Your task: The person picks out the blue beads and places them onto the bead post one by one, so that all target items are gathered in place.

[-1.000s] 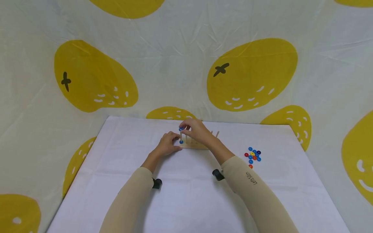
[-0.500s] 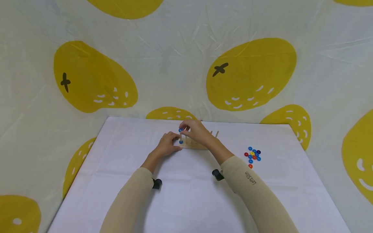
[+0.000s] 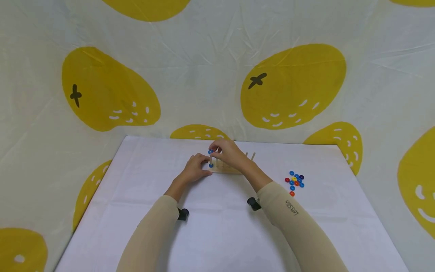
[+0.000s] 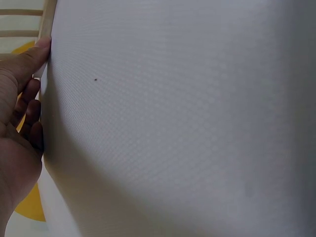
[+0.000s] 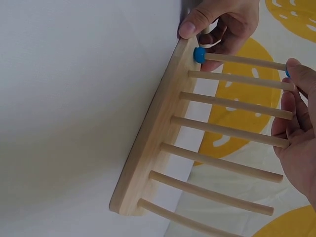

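A wooden peg board (image 5: 159, 118) with a row of several upright pegs stands near the back of the table. My left hand (image 3: 195, 169) holds its left end, thumb on the front edge and fingers behind. At the foot of the leftmost peg (image 5: 237, 59) sits a blue bead (image 5: 199, 55). With thumb and fingertips, my right hand (image 3: 228, 152) pinches another blue bead (image 3: 210, 152) at that peg's top. Fingers mostly cover this bead in the right wrist view, so whether the peg passes through it cannot be told. The other pegs seen there carry no beads.
To the right, a loose cluster of beads (image 3: 294, 179) in blue, red, orange, yellow and dark colours lies on the white tablecloth (image 3: 217, 234). Behind the table hangs a white cloth (image 3: 200, 87) with yellow fruit prints.
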A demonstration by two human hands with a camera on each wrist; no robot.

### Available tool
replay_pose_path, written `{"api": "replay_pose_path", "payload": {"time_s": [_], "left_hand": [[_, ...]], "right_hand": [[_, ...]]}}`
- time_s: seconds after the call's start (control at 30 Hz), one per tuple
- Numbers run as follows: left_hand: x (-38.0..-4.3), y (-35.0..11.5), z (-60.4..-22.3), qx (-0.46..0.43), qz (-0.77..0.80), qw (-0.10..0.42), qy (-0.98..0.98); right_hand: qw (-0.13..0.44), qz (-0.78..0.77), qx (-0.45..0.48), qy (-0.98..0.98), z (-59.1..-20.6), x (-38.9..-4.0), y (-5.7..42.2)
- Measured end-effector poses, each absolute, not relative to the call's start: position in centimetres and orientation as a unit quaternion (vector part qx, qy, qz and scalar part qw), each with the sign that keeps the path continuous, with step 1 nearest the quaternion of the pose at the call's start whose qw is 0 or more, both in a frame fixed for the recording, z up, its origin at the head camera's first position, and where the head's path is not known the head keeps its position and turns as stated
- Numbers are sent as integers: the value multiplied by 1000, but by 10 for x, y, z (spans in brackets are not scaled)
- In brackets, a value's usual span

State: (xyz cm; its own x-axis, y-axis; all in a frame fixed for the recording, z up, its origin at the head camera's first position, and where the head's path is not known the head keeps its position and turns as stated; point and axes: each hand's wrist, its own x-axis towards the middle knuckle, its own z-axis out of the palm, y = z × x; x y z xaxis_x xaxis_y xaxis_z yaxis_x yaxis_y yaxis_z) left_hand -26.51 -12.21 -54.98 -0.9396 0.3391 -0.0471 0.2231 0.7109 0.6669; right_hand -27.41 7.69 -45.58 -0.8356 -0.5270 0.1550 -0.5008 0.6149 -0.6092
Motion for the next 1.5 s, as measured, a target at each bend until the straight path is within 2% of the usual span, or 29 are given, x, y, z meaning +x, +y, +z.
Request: {"api": "replay_pose_path", "payload": {"time_s": [0.43,1.1,1.5], "left_hand": [[-267,-122,-551,136,344,101,923],[-266,-121,-549,140,339,94,926],[-265,-119,-548,134,334,98,928]], "right_hand": [[32,-336,-273,901,-455,-274,76],[24,-338,-276,900,-443,-265,86],[-30,-320,-278,905,-421,-246,119]]}}
